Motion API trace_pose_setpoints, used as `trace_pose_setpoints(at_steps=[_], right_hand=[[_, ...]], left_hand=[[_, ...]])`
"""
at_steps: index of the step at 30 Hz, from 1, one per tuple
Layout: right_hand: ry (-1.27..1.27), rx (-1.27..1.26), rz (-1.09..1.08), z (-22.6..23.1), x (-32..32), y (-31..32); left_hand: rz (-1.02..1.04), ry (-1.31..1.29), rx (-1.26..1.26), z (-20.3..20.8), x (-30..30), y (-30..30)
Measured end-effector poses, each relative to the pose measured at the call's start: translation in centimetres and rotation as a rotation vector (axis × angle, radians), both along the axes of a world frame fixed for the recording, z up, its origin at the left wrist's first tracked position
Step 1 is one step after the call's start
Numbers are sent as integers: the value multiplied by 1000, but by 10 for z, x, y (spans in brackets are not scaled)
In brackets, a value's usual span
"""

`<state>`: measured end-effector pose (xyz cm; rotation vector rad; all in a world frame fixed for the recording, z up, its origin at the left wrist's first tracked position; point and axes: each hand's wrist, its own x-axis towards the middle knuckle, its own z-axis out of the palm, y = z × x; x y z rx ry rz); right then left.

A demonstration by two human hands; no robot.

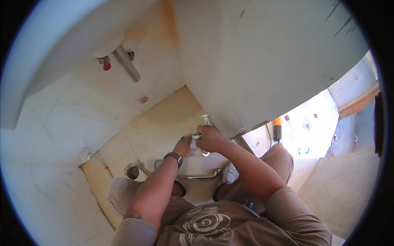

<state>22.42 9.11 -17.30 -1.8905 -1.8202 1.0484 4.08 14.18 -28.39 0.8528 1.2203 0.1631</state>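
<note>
1. Right hand [211, 138] is closed around a shiny chrome tubular fitting [206, 119], whose ends show above and below the fist.
2. Left hand [183, 145] is half curled just beside it, fingertips at the chrome; I cannot tell whether they grip it or only touch it.
3. Both hands, with the fitting, are over the cream tiled floor [143, 133], between the person's knees.
4. Below them, a bent polished chrome tube [204, 176] lies loose on the floor, near a shoe.
5. Up on the left, a straight grey pipe [128, 65] hangs beneath a large white curved basin [61, 53], its lower end free, with a red-capped outlet [106, 64] beside it.
6. As I judge it, the plumbing is partway along: the grey pipe is in place, while the chrome parts remain unconnected to it.
</note>
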Motion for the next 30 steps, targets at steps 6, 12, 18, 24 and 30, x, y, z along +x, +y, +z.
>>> trace_pose_setpoints(at_steps=[6, 12, 18, 24, 30], right_hand=[[310, 309, 158, 103, -23, -59], [500, 455, -321, 155, -24, -87], [353, 269, 9, 184, -26, -89], [157, 676, -278, 181, -69, -108], [269, 385, 208, 160, -86, -119]], left_hand=[[-59, -512, 420, 138, -8, 25], [-346, -269, 824, 247, -55, -4], [-479, -249, 686, 257, -76, -28], [-169, -209, 722, 242, -88, -40], [-70, -365, 755, 230, -94, -28]])
